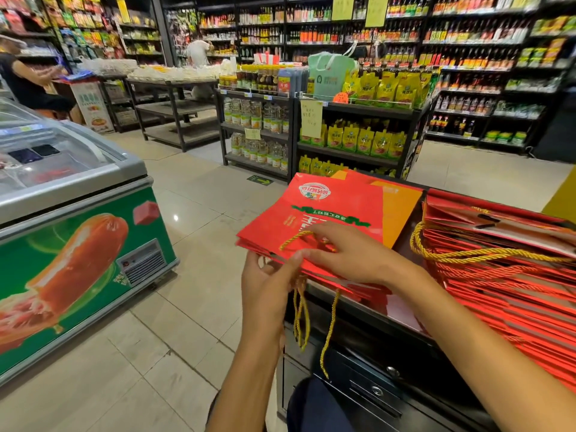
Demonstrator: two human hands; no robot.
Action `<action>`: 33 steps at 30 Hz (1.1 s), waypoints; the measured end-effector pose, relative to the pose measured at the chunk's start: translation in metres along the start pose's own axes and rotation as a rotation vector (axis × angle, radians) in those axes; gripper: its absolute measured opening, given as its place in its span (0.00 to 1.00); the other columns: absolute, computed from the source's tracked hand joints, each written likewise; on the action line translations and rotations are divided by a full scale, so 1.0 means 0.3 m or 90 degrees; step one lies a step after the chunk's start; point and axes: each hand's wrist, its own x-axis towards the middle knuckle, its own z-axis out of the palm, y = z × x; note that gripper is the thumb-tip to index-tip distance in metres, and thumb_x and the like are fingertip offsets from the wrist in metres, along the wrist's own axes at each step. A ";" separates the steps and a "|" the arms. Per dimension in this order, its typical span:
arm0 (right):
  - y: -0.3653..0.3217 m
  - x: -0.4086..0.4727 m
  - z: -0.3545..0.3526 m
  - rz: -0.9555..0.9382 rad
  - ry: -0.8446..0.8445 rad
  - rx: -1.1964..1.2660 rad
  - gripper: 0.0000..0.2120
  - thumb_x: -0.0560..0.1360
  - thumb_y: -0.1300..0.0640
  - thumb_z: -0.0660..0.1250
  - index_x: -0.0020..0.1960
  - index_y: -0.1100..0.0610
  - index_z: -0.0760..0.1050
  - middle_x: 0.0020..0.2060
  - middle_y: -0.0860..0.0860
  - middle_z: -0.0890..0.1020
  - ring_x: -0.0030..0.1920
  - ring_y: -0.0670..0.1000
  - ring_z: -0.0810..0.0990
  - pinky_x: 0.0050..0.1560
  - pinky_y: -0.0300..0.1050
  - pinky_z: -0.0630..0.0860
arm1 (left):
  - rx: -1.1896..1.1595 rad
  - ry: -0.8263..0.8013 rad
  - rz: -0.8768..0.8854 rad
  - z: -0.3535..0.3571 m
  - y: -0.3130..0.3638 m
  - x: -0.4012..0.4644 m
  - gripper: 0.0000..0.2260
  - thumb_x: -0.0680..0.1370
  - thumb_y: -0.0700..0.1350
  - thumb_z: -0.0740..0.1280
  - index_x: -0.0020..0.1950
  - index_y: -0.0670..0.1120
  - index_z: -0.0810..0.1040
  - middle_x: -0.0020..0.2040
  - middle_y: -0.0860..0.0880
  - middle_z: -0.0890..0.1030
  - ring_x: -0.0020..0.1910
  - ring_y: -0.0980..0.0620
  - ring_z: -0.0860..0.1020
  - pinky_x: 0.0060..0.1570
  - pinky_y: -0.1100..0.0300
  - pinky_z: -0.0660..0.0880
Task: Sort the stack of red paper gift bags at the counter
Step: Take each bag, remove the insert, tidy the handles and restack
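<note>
A small pile of flat red paper gift bags [336,204] with a printed logo and an orange side lies on the black counter [367,332], its near end sticking out past the counter edge. My left hand [268,285] grips that near edge from below, thumb on top. My right hand [349,254] presses flat on the top bag, fingers on its yellow cord handle [296,238]. More yellow cords [330,328] hang down below the pile. To the right lies a big fanned stack of red bags [505,275] with a yellow cord loop across it.
A chest freezer [71,194] with a sausage picture stands on the left across a tiled aisle. Shelving racks [352,120] with yellow packets and jars stand behind the counter. Two persons are far back on the left. The counter front has drawers [377,391].
</note>
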 end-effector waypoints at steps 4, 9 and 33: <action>-0.028 0.002 -0.080 0.023 0.087 0.238 0.29 0.77 0.33 0.62 0.76 0.41 0.66 0.70 0.40 0.74 0.69 0.41 0.73 0.69 0.45 0.70 | 0.055 0.051 0.163 0.010 0.153 0.070 0.15 0.80 0.36 0.67 0.58 0.57 0.77 0.49 0.46 0.86 0.45 0.48 0.85 0.43 0.55 0.82; -0.023 0.021 -0.238 0.062 0.283 0.469 0.27 0.81 0.33 0.56 0.76 0.42 0.65 0.72 0.43 0.73 0.70 0.42 0.73 0.69 0.50 0.72 | 0.366 -0.007 0.491 0.050 0.313 0.106 0.14 0.81 0.39 0.65 0.60 0.56 0.79 0.46 0.57 0.83 0.45 0.61 0.80 0.44 0.69 0.76; -0.013 0.056 -0.037 -0.064 0.040 -0.113 0.14 0.79 0.41 0.67 0.58 0.48 0.84 0.49 0.44 0.83 0.48 0.45 0.78 0.48 0.46 0.73 | 0.714 -0.005 0.518 -0.235 -0.038 0.024 0.12 0.80 0.52 0.65 0.57 0.49 0.84 0.55 0.55 0.78 0.57 0.54 0.75 0.53 0.64 0.74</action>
